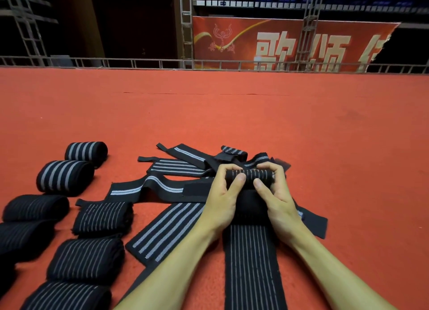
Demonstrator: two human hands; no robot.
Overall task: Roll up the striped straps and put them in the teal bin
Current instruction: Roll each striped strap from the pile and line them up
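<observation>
A long black strap with thin grey stripes [253, 263] lies on the red carpet and runs toward me. Its far end is wound into a small roll [251, 174]. My left hand [222, 198] and my right hand [276, 193] both grip that roll, thumbs on the near side and fingers curled over the top. Several flat, loose striped straps [169, 228] lie tangled just left of and behind my hands. Several rolled-up straps [65, 177] lie in rows at the left. No teal bin is in view.
The red carpet [232, 114] stretches far ahead and to the right. A metal railing [139, 62] borders its far edge, with truss towers and a red banner [278, 45] behind it.
</observation>
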